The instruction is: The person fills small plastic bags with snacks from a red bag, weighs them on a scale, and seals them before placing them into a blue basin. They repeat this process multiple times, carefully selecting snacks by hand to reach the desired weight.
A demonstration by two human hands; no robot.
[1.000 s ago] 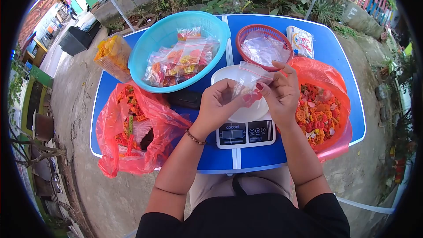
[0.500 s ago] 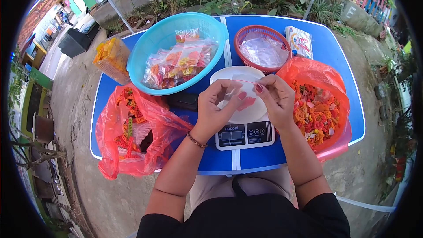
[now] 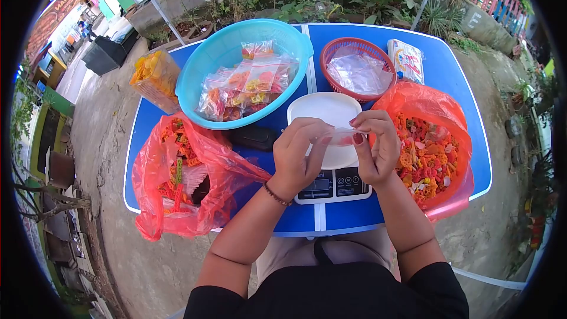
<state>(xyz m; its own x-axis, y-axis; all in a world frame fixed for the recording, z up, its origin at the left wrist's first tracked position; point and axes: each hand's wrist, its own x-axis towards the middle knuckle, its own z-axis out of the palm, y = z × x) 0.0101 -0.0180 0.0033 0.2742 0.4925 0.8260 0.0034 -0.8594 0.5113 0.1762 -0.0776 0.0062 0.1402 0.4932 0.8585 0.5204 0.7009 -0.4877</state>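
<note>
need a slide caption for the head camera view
Left hand and right hand hold a clear bag over a scale, near a turquoise basin of packets.

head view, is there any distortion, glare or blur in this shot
Head view: strong fisheye distortion, with black corners and the blue table bowing outward; head view: pale sheen on the clear zip bags in the turquoise basin; head view: little motion blur, but the see-through bag between left hand and right hand is hard to make out

Outdoor yard: concrete ground point(image 3: 115, 124), plants point(image 3: 304, 9)
</note>
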